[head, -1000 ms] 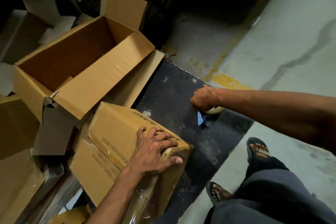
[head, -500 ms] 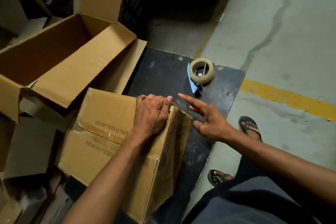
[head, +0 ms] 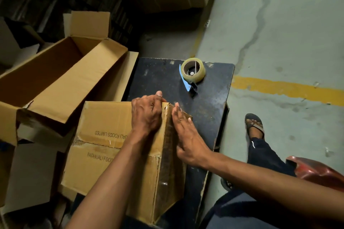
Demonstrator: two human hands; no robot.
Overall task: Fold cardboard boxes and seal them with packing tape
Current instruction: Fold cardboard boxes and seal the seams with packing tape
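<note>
Two hands [head: 147, 115] on one box [head: 104, 135]

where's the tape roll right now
In the head view the tape roll sits in its blue dispenser at the far end of the black table, beyond both hands and the printed box, untouched.

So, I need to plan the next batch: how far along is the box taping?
Done: the printed box is folded, with clear tape over its edge, and the tape dispenser sits on the black board. In hand: the left hand holds the corner while the right hand presses the tape flat. Left: the long open box looks untaped on top.
</note>
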